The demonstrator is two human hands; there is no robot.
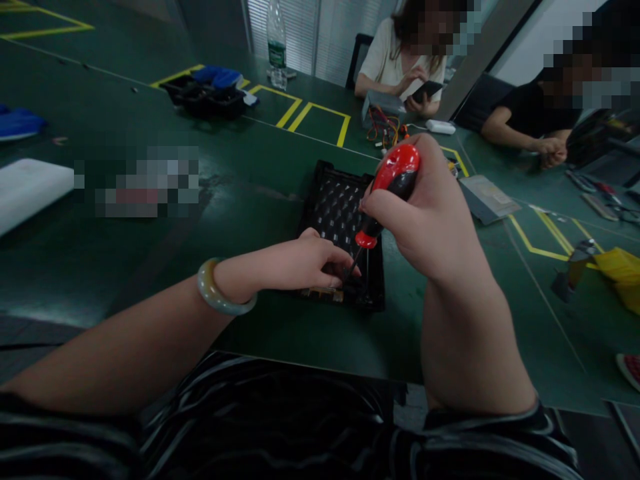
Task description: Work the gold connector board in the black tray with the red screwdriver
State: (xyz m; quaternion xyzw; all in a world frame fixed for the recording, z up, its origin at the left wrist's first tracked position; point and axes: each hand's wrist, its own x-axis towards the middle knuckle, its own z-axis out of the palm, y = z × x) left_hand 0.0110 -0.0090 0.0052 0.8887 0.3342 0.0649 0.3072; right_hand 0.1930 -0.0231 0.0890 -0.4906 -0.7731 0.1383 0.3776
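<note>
A black rectangular device casing (334, 207) with rows of small pale-marked parts lies on the green table. My right hand (425, 207) is wrapped round the red and black handle of a screwdriver (367, 239), whose thin shaft points down at the near right part of the casing. Beside the shaft tip, my left hand (310, 261) rests on the casing's near end, thumb and fingers bent towards the tip. What lies between those fingertips is too small to make out. A pale bangle (210, 293) circles my left wrist.
Beyond the casing are a black tray (200, 100) with blue items, a bottle (277, 50) and a metal box with coloured wires (383, 110). Two people sit across the table (250, 160). Flat grey plate (490, 198), tools and yellow cloth (620, 270) lie right.
</note>
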